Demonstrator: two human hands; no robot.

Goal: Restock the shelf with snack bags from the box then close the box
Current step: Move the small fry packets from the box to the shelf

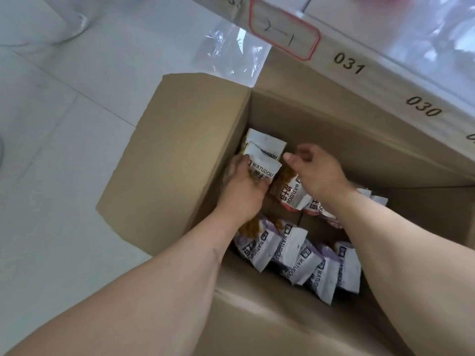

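Observation:
A large open cardboard box [180, 155] stands on the floor, its flaps spread outward. Inside lie several white snack bags printed WATUDOU: purple ones [303, 263] near me and red ones [290, 194] in the middle. My left hand [244, 191] grips two white snack bags [264, 160] upright against the box's left wall. Just to their right, over the red bags, my right hand [318, 173] hovers with its fingers curled loosely and nothing in it. The shelf edge [359, 70] runs above the box.
The shelf edge carries numbers 031 and 030 and a red-bordered label [285, 29]. A clear plastic bag [231, 52] lies on the white tiled floor [51, 124] beyond the box. Wrapped goods show blurred on the shelf at top right.

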